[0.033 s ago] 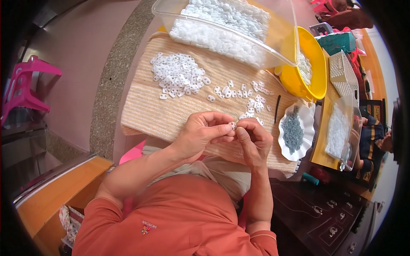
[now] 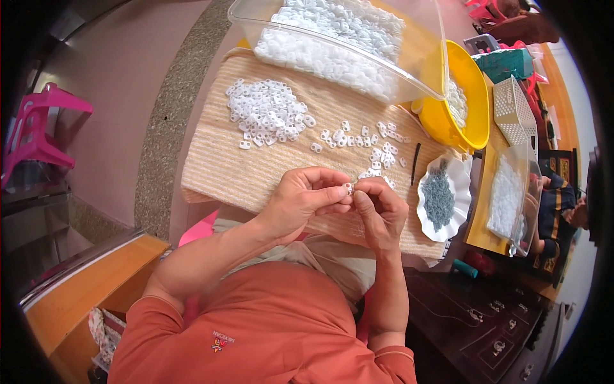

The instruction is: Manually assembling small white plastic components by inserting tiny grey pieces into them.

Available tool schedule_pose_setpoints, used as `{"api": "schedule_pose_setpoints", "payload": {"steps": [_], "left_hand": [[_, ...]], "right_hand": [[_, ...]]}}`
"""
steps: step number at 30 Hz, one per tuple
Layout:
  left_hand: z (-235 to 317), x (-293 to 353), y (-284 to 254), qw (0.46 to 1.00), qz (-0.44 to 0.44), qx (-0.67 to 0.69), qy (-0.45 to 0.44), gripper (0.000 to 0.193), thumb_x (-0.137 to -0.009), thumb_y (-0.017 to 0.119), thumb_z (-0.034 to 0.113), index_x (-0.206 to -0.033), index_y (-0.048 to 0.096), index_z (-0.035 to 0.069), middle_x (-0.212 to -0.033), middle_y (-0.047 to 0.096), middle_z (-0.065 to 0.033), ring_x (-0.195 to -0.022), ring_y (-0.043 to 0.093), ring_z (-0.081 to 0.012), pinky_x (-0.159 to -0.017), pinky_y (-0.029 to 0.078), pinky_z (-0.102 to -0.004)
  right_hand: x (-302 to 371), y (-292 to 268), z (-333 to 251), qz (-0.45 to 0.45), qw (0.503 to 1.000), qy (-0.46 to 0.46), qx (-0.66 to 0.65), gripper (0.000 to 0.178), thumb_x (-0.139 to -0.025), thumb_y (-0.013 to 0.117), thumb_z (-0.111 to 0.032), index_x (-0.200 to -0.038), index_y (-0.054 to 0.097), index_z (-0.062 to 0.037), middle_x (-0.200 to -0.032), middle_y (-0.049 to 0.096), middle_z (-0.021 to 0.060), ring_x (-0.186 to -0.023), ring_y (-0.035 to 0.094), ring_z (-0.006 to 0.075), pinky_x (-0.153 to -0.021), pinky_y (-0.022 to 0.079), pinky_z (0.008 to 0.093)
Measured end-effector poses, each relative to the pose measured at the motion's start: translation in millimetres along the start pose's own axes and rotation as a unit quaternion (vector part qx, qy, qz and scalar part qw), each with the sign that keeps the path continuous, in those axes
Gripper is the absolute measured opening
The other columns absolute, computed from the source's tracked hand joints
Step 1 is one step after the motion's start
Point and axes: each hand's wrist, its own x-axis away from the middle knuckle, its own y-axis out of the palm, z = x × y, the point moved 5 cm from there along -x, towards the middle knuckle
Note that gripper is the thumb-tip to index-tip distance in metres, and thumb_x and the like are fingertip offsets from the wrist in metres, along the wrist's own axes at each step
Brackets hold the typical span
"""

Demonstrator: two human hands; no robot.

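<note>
Between thumb and fingertips, my left hand (image 2: 296, 200) pinches a small white plastic piece with holes (image 2: 348, 188). My right hand (image 2: 384, 211) is closed against the same piece from the other side; whatever else its fingertips hold is too small to make out. Both hands meet over the near edge of a striped beige cloth (image 2: 224, 173). Just beyond them lie loose white two-holed pieces (image 2: 384, 155), and a larger heap of white pieces (image 2: 265, 110) sits farther left. To the right, a white scalloped dish (image 2: 425, 214) holds many small grey parts (image 2: 439, 197).
A clear plastic bin (image 2: 422, 57) full of white pieces stands at the far side, beside a yellow basin (image 2: 476, 96). A thin black stick (image 2: 416, 160) lies near the dish. Farther right are a white perforated basket (image 2: 511, 105), another clear bin (image 2: 506, 198) and a person (image 2: 559, 208).
</note>
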Motion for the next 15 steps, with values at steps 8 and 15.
{"api": "schedule_pose_setpoints", "payload": {"steps": [8, 15], "left_hand": [[-0.1, -0.4, -0.7, 1.0, -0.003, -0.01, 0.001, 0.018, -0.088, 0.061, 0.003, -0.105, 0.06, -0.004, -0.095, 0.063, -0.0085, -0.084, 0.064, -0.0125, -0.077, 0.057, -0.0246], [-1.0, -0.8, -0.9, 1.0, -0.011, -0.013, 0.005, 0.019, -0.088, 0.061, 0.002, -0.106, 0.06, -0.004, -0.095, 0.064, -0.0084, -0.085, 0.064, -0.0125, -0.077, 0.057, -0.025]], "right_hand": [[0.0, -0.4, 0.3, 0.009, 1.0, 0.002, 0.007, 0.006, -0.079, 0.063, -0.003, -0.085, 0.062, -0.0012, -0.084, 0.064, 0.007, -0.079, 0.061, 0.0151, -0.072, 0.049, 0.0269], [-0.8, 0.2, -0.3, -0.002, 1.0, -0.014, 0.024, 0.007, -0.078, 0.063, -0.004, -0.085, 0.063, -0.0013, -0.084, 0.064, 0.0081, -0.079, 0.061, 0.0174, -0.072, 0.049, 0.0283]]}}
